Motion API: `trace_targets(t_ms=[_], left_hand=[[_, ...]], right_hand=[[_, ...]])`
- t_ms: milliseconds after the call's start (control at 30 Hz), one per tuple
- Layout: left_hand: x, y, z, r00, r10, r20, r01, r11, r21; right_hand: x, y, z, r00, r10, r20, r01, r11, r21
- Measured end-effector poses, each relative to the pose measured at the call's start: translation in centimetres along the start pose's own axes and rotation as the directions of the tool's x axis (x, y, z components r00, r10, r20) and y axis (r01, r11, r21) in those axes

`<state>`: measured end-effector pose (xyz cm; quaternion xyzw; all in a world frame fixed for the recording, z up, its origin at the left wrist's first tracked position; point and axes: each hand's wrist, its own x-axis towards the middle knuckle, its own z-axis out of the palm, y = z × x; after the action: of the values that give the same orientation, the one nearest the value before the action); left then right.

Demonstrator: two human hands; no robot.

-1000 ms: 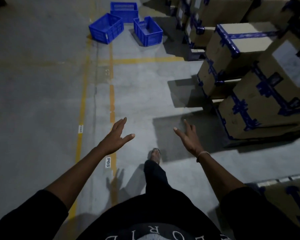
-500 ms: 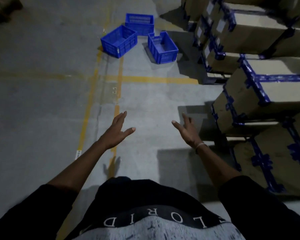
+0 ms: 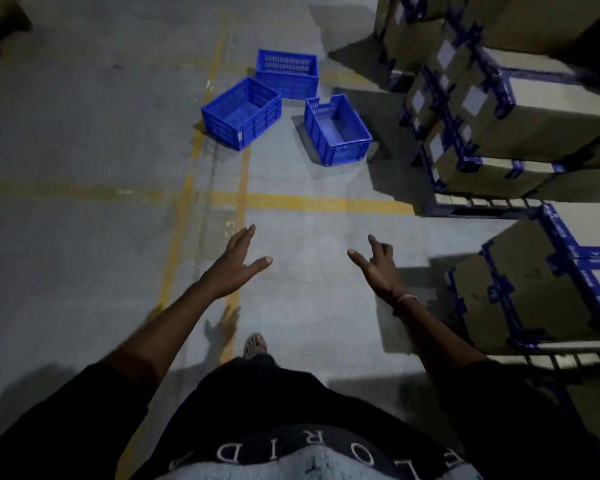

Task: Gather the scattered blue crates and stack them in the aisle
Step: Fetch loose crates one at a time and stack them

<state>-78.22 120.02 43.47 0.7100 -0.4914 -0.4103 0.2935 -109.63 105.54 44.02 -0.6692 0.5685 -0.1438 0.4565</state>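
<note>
1. You have walked closer: the three blue crates, which sat far up the floor a second ago, now lie nearer ahead of your hands, though still well beyond reach.
2. Your left hand (image 3: 235,268) is raised in front of you with fingers straight and thumb spread, holding nothing. Your right hand (image 3: 379,268) is also empty, its fingers loosely spread apart.
3. Ahead of your left hand sits the left crate (image 3: 241,112), upright and skewed across a yellow floor line (image 3: 184,206). The far crate (image 3: 287,72) stands just behind it, seemingly touching at a corner. The right crate (image 3: 336,129) lies ahead and between your hands, apart from the other two.
4. None is stacked yet, so the gathering looks barely begun; a few more steps should bring the nearest crate within reach.
5. To the right of your right hand, taped cardboard boxes (image 3: 534,292) on pallets line the aisle. The concrete floor (image 3: 309,237) between you and the crates shows nothing in your way.
</note>
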Motion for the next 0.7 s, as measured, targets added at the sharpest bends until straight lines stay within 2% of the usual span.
trace_targets(t_ms=[100, 300, 700], left_hand=[[7.4, 0.3, -4.7, 0.998, 0.055, 0.042, -0.058, 0.997, 0.060], [19.4, 1.2, -12.1, 0.995, 0.073, 0.071, -0.082, 0.989, 0.127], [47.1, 4.6, -21.2, 0.995, 0.049, 0.084, -0.062, 0.984, 0.166]], right_hand=[[6.2, -3.6, 0.7, 0.999, -0.019, -0.039, 0.019, 1.000, 0.016], [16.7, -9.0, 1.4, 0.997, 0.010, -0.071, -0.005, 0.998, 0.066], [44.5, -14.9, -0.8, 0.994, 0.065, -0.082, -0.057, 0.994, 0.092]])
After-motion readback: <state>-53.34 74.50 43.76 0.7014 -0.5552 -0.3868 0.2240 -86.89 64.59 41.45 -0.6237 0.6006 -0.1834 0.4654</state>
